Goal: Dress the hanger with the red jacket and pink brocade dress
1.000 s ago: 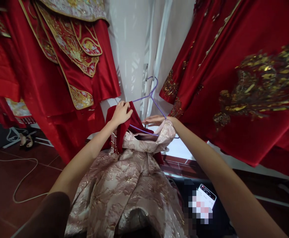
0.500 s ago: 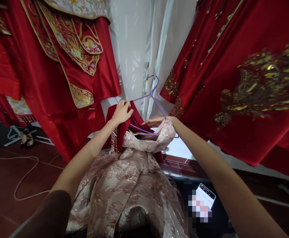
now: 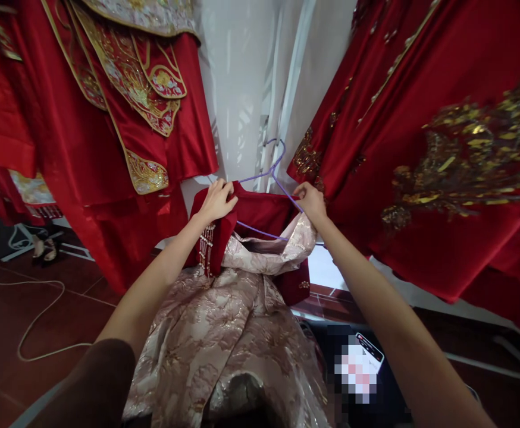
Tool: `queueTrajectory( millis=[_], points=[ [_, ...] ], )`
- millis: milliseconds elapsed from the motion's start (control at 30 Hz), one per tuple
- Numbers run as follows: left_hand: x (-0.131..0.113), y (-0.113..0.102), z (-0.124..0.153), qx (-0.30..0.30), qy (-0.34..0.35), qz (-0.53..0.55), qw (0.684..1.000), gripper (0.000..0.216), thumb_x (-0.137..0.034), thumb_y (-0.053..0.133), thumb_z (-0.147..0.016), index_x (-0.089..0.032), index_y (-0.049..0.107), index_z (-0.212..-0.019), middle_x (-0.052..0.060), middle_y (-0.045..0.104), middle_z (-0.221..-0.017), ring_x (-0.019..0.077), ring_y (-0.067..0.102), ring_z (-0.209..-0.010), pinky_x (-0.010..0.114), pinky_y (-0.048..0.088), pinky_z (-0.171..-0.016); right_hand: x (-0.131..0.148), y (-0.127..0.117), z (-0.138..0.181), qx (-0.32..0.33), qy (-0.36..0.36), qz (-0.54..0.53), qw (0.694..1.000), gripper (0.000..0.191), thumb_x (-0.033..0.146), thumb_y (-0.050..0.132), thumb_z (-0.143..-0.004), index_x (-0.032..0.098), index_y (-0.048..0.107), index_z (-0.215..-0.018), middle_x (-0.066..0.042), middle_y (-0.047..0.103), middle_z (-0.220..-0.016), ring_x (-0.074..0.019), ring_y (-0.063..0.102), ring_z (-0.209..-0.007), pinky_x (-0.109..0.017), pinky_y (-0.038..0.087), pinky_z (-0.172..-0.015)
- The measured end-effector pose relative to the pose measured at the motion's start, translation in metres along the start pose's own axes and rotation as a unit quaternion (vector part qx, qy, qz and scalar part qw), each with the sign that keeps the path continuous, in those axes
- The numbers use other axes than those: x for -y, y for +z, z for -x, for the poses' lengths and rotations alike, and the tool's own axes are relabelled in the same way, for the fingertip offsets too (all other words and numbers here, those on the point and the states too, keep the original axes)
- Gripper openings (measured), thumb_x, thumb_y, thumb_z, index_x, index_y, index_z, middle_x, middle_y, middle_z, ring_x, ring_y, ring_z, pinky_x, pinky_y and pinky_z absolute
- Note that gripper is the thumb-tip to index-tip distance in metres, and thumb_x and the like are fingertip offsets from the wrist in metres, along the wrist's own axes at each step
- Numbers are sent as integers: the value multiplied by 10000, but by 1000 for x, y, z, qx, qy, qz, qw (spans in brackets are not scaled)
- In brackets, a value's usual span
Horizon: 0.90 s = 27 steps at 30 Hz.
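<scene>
A purple hanger [image 3: 279,159] stands upright, its hook near a white pole. Dark red cloth [image 3: 266,205], which looks like a jacket with beaded fringe on its left part, spreads behind the hanger's lower bar. My left hand [image 3: 219,200] is closed over the left shoulder of this jacket. At the jacket's upper right edge, beside the hanger's right arm, my right hand [image 3: 312,202] pinches the cloth; its fingertips are partly hidden. In front, a pale pink brocade dress [image 3: 224,321] with shiny flowers covers my lap, its top edge reaching up round the hanger bar.
Red embroidered gowns hang at left [image 3: 153,119] and right [image 3: 420,238]. White poles [image 3: 293,77] rise between them. A lit phone [image 3: 369,353], partly pixelated, lies on a dark surface at lower right. Shoes [image 3: 46,248] and a pale cable [image 3: 41,318] are on the tiled floor.
My right hand has gone from fingers stretched out to the left to a pinch farther right and higher. The red jacket is now spread wide behind the hanger. My left hand has hardly moved.
</scene>
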<state>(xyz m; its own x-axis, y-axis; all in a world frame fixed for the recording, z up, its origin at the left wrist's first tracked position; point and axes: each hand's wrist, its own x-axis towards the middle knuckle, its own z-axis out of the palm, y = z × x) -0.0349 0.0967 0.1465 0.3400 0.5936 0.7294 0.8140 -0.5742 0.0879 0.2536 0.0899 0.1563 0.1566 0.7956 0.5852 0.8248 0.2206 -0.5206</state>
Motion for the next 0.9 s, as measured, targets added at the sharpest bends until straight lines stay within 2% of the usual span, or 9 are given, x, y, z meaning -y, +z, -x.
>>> queueTrajectory(
  millis=[167,400,600,767,900],
  points=[
    [0,6,4,-12,11,8,1000,30,-228,472,-829,-199,464,-829,60,494,-899,212,472,-884,356,365,-822,-11,-37,19,-66,26,66,995,221,196,581,-611,229,601,-829,-11,632,-806,-176,568,-731,-263,402,-642],
    [-5,13,9,-5,22,17,1000,28,-227,464,-837,-203,457,-825,52,505,-879,199,482,-857,345,366,-822,-33,-72,37,-34,94,108,989,197,227,643,-575,234,628,-772,-20,654,-787,-167,567,-681,-275,381,-618],
    [-6,12,10,5,29,7,1000,37,-241,463,-843,-203,461,-842,57,510,-888,207,482,-866,350,363,-820,-31,-70,29,-26,104,182,977,248,154,584,-606,255,667,-816,-40,677,-868,-183,570,-737,-287,349,-597],
    [-2,12,9,18,41,20,999,37,-232,476,-835,-206,450,-829,42,513,-834,200,490,-842,343,363,-807,-45,-61,28,-29,120,220,968,306,162,554,-654,259,702,-903,-103,689,-892,-235,599,-776,-320,373,-617],
    [1,10,9,16,44,16,999,41,-235,475,-836,-204,449,-826,42,523,-841,197,494,-840,342,364,-808,-56,-67,33,1,121,169,978,270,222,585,-670,232,704,-911,-105,698,-858,-232,620,-776,-314,414,-658]
  ],
)
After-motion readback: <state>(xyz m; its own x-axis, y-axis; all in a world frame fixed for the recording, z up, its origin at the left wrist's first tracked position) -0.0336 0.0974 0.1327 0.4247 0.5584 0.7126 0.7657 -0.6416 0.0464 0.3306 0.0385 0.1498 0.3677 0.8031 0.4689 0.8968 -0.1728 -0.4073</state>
